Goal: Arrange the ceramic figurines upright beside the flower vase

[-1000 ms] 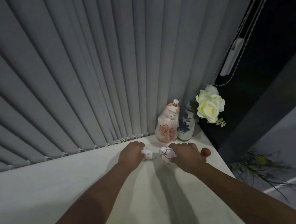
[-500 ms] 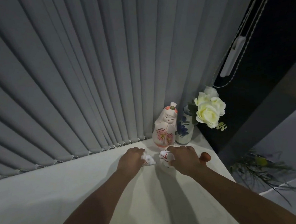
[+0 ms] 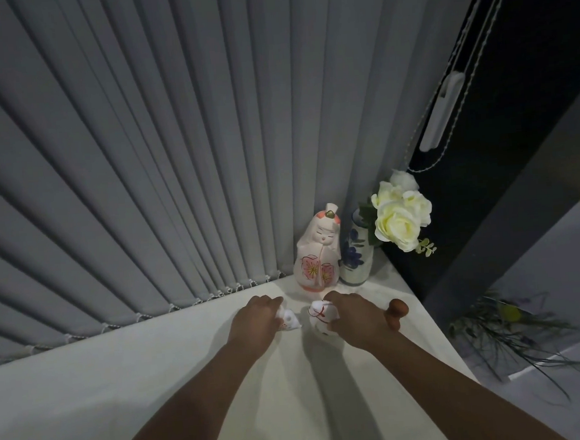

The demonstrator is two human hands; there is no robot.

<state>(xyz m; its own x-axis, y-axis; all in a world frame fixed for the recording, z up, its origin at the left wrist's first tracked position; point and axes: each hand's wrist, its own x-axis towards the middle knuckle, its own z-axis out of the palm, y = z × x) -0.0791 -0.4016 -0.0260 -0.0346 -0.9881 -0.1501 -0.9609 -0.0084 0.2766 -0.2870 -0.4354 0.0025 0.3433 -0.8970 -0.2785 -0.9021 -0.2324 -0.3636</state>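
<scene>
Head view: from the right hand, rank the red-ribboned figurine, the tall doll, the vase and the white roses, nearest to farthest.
1. Red-ribboned figurine: in the right hand, in its grip.
2. Tall doll: just behind the hand, upright by the blinds.
3. Vase: right of the doll, in the corner.
4. White roses: above the vase, leaning right.

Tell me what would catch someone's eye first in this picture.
Probably the pale roses leaning out of the blue-and-white vase in the far right corner of the white table, with a tall pink-flowered doll figurine upright just left of it. In front, the left hand and right hand each grip a small white figurine.
</scene>
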